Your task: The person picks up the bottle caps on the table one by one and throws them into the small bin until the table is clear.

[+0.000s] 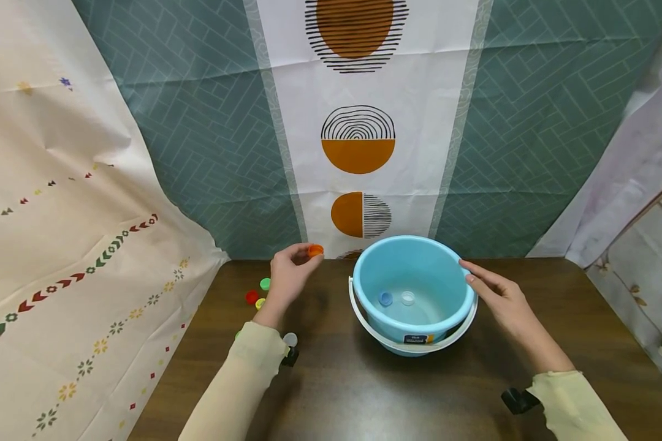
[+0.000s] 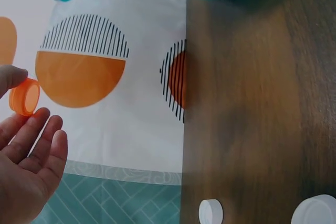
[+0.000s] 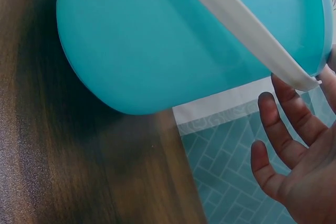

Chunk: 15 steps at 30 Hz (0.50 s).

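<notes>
My left hand (image 1: pixel 291 274) pinches an orange bottle cap (image 1: pixel 316 250) between thumb and fingertips, raised above the table left of the bucket. In the left wrist view the cap (image 2: pixel 24 97) shows its round face, and the other fingers are loosely bent. A light-blue bucket (image 1: pixel 364 275) stands on the table with its white handle (image 1: pixel 364 326) lowered toward the front. My right hand (image 1: pixel 499 294) holds the bucket's right rim with thumb and index finger. Its other fingers hang beside the handle's end in the right wrist view. Inside lie a blue cap (image 1: pixel 385 299) and a whitish cap (image 1: pixel 407 298).
Left of the bucket, partly behind the left arm, lie a green cap (image 1: pixel 265 284), a red cap (image 1: pixel 251 297), a yellow cap (image 1: pixel 260 304) and a white cap (image 1: pixel 290 340). A patterned cloth (image 1: pixel 358 92) hangs behind the brown table (image 1: pixel 336 392).
</notes>
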{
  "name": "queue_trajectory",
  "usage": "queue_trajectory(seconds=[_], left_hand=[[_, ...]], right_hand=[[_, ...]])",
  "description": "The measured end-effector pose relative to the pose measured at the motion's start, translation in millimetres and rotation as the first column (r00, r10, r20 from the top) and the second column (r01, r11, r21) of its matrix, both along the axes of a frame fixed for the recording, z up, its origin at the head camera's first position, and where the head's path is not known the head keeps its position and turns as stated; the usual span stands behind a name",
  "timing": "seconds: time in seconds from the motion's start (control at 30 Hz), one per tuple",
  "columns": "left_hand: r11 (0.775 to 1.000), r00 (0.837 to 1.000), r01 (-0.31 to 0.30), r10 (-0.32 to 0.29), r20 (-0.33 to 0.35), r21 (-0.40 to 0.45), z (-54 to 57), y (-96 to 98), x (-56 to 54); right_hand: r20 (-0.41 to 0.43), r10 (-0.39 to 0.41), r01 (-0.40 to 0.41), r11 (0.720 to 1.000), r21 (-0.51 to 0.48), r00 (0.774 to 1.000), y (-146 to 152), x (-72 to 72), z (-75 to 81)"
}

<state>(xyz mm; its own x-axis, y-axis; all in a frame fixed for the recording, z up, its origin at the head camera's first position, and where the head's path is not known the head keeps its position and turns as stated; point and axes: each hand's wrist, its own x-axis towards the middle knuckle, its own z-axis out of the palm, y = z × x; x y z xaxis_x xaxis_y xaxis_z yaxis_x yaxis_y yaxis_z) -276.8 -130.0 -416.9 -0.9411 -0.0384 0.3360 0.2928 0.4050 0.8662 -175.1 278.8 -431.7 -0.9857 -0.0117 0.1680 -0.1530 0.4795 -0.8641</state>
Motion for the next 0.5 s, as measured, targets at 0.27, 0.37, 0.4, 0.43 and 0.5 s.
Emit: queue_trajectory(seconds=[0.27, 0.37, 0.4, 0.43, 0.5], left_hand=[[1.000, 1.000, 0.013, -0.013, 0.010, 0.007, 8.7, 5.6, 1.9], [1.000, 1.000, 0.026, -0.026, -0.015, 0.000, 14.1, 9.2, 1.0], [1.000, 0.999, 0.029, -0.029, -0.020, 0.000, 15.7, 10.6, 0.7], [0.999, 0.999, 0.033, -0.033, -0.024, -0.002, 17.1, 11.9, 0.7], [0.999, 0.999, 0.042, -0.042, -0.029, -0.001, 20.1, 14.7, 1.1]], right_hand=[[0.020, 0.003, -0.002, 1.000, -0.019, 1.000, 1, -1.1, -0.7], [0.014, -0.006, 0.006, 1.000, -0.022, 1.000, 1, -2.3, 0.7], [0.013, -0.007, 0.007, 1.000, -0.020, 1.000, 2, -2.7, 1.3], [0.013, -0.008, 0.008, 1.000, -0.016, 1.000, 2, -2.9, 1.8], [0.011, -0.009, 0.009, 1.000, -0.002, 1.000, 3, -3.3, 2.7]])
